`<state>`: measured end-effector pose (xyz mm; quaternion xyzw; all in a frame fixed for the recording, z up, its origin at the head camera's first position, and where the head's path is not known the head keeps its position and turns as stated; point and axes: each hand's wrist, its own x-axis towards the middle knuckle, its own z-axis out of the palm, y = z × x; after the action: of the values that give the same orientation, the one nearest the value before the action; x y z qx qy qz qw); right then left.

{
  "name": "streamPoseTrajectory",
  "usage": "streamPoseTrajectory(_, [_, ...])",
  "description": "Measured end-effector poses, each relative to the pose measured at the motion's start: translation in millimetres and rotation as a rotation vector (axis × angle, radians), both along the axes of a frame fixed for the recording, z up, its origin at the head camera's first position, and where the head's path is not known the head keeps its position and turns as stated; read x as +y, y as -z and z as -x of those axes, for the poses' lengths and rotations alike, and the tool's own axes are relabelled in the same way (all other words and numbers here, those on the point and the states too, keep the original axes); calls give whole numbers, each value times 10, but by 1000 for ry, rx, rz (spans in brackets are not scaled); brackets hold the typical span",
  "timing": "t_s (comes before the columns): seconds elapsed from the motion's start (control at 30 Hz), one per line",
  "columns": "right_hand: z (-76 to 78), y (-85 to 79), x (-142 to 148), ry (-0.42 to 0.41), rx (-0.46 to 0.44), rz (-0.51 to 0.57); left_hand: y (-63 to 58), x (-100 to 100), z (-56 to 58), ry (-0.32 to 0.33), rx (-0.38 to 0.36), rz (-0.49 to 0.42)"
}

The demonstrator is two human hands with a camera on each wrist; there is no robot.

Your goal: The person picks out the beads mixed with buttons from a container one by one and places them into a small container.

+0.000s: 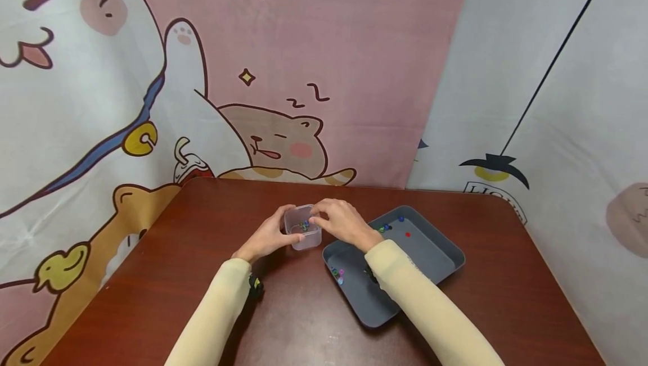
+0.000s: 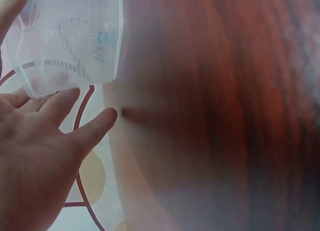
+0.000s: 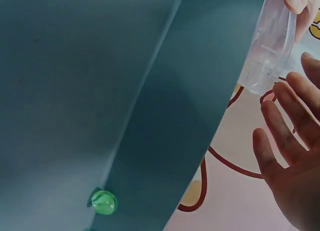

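The right hand (image 1: 341,221) covered one corner of the clear plastic box (image 1: 310,241), and its thumb, cut off at the right wrist view's edge, left it impossible to tell whether it pinched anything; the other fingers were loosely extended. The left hand (image 1: 270,235) gripped the box, thumb across the near wall and fingers around the far left side, partly hidden behind the plastic. The right sleeve (image 1: 420,298) hid part of the grey tray (image 1: 430,251), and the shapes of the small pieces (image 1: 305,225) in the box were hard to make out. The box was see-through and round-cornered, with blue and green pieces inside; it was above the brown table (image 1: 243,203), just beside the tray's left corner. Its opening faced up; nearly square, it showed no clear long axis. The tray's ran diagonally, near left to far right. A glossy green piece (image 3: 104,202) lay against its wall.
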<state>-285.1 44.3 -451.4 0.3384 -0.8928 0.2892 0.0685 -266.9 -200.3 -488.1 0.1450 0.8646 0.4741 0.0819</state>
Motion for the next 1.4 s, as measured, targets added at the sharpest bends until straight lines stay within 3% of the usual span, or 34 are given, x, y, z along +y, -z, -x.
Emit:
streamPoseTrajectory(0.23, [-98,-134,226,29,48,62,-8,18,-13,1,-23,-28])
streamPoseTrajectory(0.53, [-202,-340,766,110,61,154,18,-7,-18,12,-51,-67])
streamPoseTrajectory(0.7, [-247,-387,1043,129,18,123,25,-11,-21,16,-58,-44])
streamPoseTrajectory(0.93, [-313,-340,1284,76,-28,31,26,-16,-19,35,-71,-52])
streamPoseTrajectory(1.4, [-253,-173,1377,10,-128,-122,27,-4,-25,12,-75,-33])
